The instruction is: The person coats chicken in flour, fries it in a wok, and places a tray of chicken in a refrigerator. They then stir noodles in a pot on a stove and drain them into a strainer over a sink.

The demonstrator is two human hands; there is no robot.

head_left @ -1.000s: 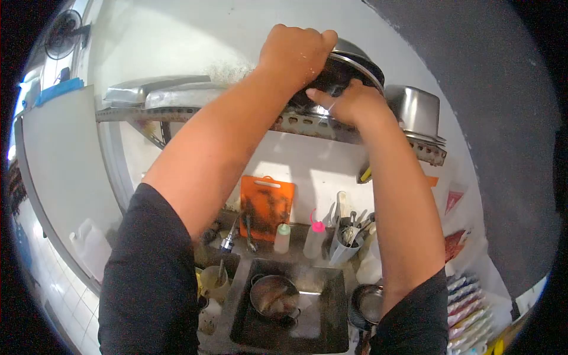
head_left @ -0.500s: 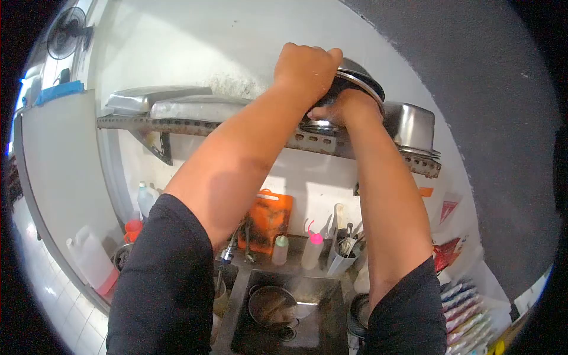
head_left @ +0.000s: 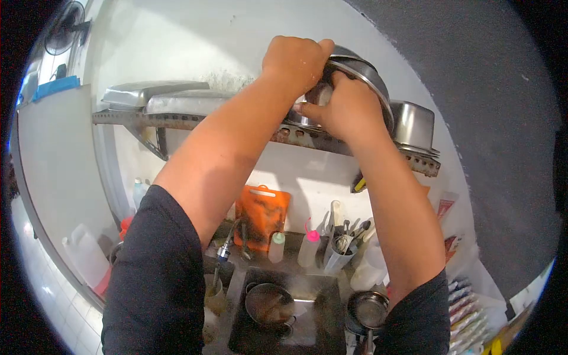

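High on the shelf, my left hand [head_left: 296, 64] is closed on the upper rim of tilted metal bowls [head_left: 374, 78], which appear nested. My right hand [head_left: 354, 111] reaches in beneath that raised rim, thumb pointing left and spread away from the forefinger. Its other fingertips are hidden by the hand and the bowls. Under the right thumb, close to the shelf edge, shows more shiny metalware [head_left: 300, 120], partly covered by my hands.
The perforated metal shelf [head_left: 310, 139] also carries upturned trays [head_left: 157, 92] and a deep steel pan [head_left: 414, 124]. Below are a sink [head_left: 319, 337] holding a pot [head_left: 269, 305], an orange cutting board [head_left: 263, 216], squeeze bottles [head_left: 309, 248], a utensil holder [head_left: 337, 259] and a frying pan [head_left: 370, 310].
The bowls' lower side has swung slightly right and down. My right hand has turned, its thumb and forefinger now more spread. The left hand stays on the rim, shifted slightly left in view.
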